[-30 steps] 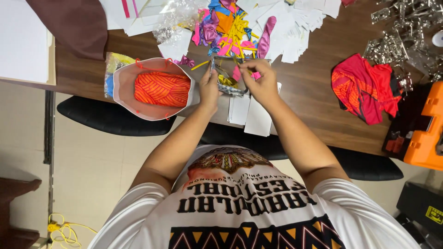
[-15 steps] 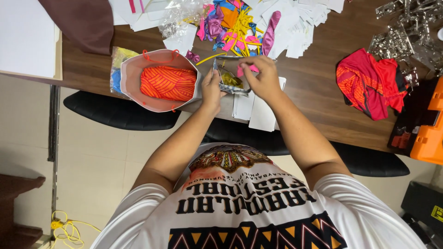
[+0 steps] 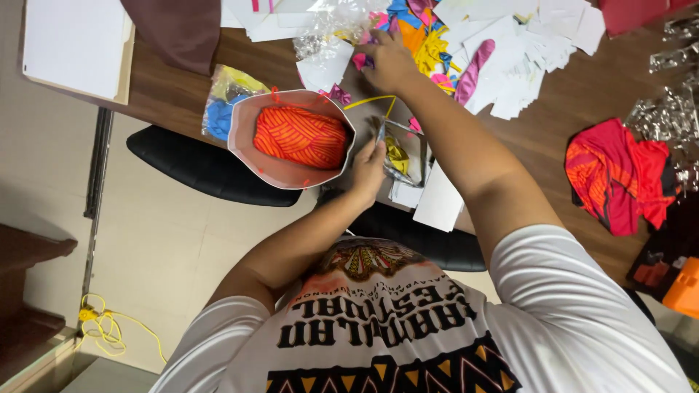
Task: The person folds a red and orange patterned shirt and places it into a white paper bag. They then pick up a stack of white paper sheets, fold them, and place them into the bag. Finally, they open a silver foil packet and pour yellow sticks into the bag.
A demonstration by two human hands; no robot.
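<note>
My left hand (image 3: 369, 169) pinches the edge of a small clear plastic packet (image 3: 403, 156) with something yellow inside, held just above the near edge of the brown table (image 3: 553, 124). My right hand (image 3: 388, 62) is stretched to the far side and rests on a pile of colourful scraps (image 3: 429, 44) in pink, yellow, orange and blue. Its fingertips are buried in the pile, so its grip is hidden. A thin yellow strip (image 3: 371, 102) lies between the two hands. Left of the packet stands an open pinkish paper bag (image 3: 244, 149) holding an orange striped cloth (image 3: 300, 137).
White paper sheets (image 3: 524, 58) spread over the far table. A red cloth (image 3: 619, 178) lies at the right, crumpled clear plastic (image 3: 666, 109) beyond it. A maroon cloth (image 3: 178, 29) and a white board (image 3: 73, 44) lie at the left. Black chairs (image 3: 196, 167) stand under the edge.
My right hand has left the packet and reached away to the colourful pile. My left hand stays on the packet, which has tilted open a little.
</note>
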